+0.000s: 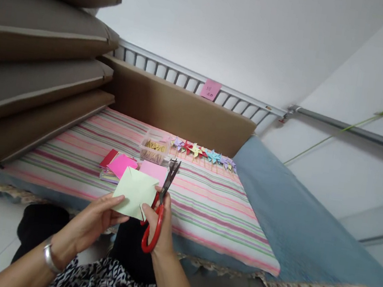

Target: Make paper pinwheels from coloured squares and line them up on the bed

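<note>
A pale green square of paper (135, 191), with slits cut in from its corners, is held up in front of me. My left hand (101, 214) pinches its lower left edge between thumb and fingers. At the lower right corner, my right hand (163, 224) grips the paper with its thumb and also carries red-handled scissors (170, 178). The blades point up and away, slightly apart, to the right of the paper. Just beyond lie a bright pink sheet (121, 165) on a stack of coloured papers (108, 174) and a light pink pad (154, 171).
A clear plastic box (155, 146) holds small gold-coloured pieces. Behind it, several paper pinwheels (195, 150) on sticks lie in a row on the striped cloth (211, 207). Stacked cushions (42, 44) rise at left; a brown board (175, 106) stands at the back.
</note>
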A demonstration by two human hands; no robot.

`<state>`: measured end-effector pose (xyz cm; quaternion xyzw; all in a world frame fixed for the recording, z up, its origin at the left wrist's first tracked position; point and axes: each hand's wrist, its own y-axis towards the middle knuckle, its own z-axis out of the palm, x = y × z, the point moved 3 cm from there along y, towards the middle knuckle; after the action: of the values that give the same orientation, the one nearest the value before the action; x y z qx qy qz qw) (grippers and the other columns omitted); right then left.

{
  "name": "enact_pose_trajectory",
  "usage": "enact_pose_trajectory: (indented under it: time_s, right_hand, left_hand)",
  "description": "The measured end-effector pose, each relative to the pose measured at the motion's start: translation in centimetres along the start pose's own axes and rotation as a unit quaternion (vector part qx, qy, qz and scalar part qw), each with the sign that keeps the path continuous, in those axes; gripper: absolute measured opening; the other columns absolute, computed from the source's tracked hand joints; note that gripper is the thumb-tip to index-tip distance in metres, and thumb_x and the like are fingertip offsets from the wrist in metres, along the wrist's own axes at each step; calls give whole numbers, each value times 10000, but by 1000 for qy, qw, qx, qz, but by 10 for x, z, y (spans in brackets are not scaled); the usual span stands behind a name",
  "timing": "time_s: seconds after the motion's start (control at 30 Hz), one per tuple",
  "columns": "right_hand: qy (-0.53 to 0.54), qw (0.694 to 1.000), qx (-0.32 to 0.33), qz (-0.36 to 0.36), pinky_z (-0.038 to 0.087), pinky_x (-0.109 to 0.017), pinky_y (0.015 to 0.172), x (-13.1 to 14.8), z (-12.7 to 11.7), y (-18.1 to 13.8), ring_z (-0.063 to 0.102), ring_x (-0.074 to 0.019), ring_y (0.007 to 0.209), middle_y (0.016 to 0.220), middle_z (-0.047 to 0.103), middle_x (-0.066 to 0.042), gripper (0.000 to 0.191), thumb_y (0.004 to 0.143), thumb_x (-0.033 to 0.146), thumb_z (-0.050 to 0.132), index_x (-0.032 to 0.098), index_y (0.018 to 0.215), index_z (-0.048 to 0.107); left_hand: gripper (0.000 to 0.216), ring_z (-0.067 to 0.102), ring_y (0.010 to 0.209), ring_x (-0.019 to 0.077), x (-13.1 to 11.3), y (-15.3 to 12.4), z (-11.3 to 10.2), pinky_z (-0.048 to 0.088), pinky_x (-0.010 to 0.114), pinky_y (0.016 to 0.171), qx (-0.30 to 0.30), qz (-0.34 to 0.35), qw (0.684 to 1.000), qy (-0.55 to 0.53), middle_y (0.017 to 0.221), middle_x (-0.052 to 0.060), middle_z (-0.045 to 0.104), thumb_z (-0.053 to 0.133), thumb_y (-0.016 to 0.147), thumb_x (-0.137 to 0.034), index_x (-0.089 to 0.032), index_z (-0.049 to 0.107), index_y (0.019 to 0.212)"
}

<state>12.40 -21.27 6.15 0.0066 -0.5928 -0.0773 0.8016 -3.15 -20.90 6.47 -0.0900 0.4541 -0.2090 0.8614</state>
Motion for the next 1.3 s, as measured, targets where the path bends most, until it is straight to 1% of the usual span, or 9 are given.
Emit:
enact_pose_trajectory:
  time_s: [0.13,0.27,0.4,0.5,0.57,0.67,0.77,1.0,1.3]
  right_hand:
    - [-17,1000,3,-20,458,-310,824,7,6,-10,593,-187,911,1026,613,-3,460,739,208,635,250,1147,426]
    - [-57,998,30,-23,453,-294,823,21,12,-16,598,-170,872,987,613,10,445,746,186,625,252,1148,445]
    - [-125,990,69,14,475,-318,785,31,6,-24,604,-178,788,873,633,9,431,754,239,628,252,1162,488]
    - [-180,977,110,39,485,-336,792,26,-2,-38,620,-199,813,908,674,-29,475,742,357,677,246,1181,537]
    - [-209,967,125,73,490,-293,665,15,-8,-49,605,-168,674,804,658,-28,536,725,471,690,218,1181,569]
    - [-240,947,153,149,396,-214,454,-2,-12,-65,481,-91,458,632,548,13,674,715,667,603,162,1161,594]
    - [-245,938,171,177,329,-175,396,-5,-10,-73,398,-55,404,584,489,35,767,702,768,512,143,1139,593]
    - [-244,937,168,183,233,-160,335,6,-6,-73,328,-50,359,499,424,61,735,700,770,515,144,1071,616]
    - [-282,939,162,115,231,-186,375,14,-8,-76,321,-65,390,475,387,69,535,763,649,567,162,968,654]
  left_hand:
    - [262,672,830,210,4,-3,9,529,263,687,-18,25,999,21,902,51,744,725,721,-292,-187,700,960]
    - [304,667,778,201,-2,-4,12,522,251,636,-33,48,998,29,889,58,747,741,701,-284,-170,691,978]
    - [312,661,674,205,-20,-7,2,522,260,557,-80,90,992,46,799,84,744,749,670,-262,-114,688,939]
    - [262,645,582,193,-37,-11,-7,513,257,488,-125,116,984,52,717,77,729,742,658,-230,-101,687,879]
    - [230,647,574,190,-46,-13,-10,520,255,481,-139,133,980,52,720,77,728,730,663,-194,-101,683,868]
    - [195,652,576,191,-52,-17,-8,537,264,482,-139,147,978,51,725,82,724,699,690,-152,-96,674,875]
    - [166,632,521,175,-53,-20,-3,512,242,423,-128,140,981,39,673,60,707,684,709,-146,-106,667,869]
    - [89,597,495,125,-50,-29,5,461,175,403,-129,133,982,38,623,34,680,683,720,-123,-102,665,805]
    - [211,590,565,136,-36,-23,7,454,198,450,-103,130,985,55,704,43,679,706,723,-222,-109,652,894]
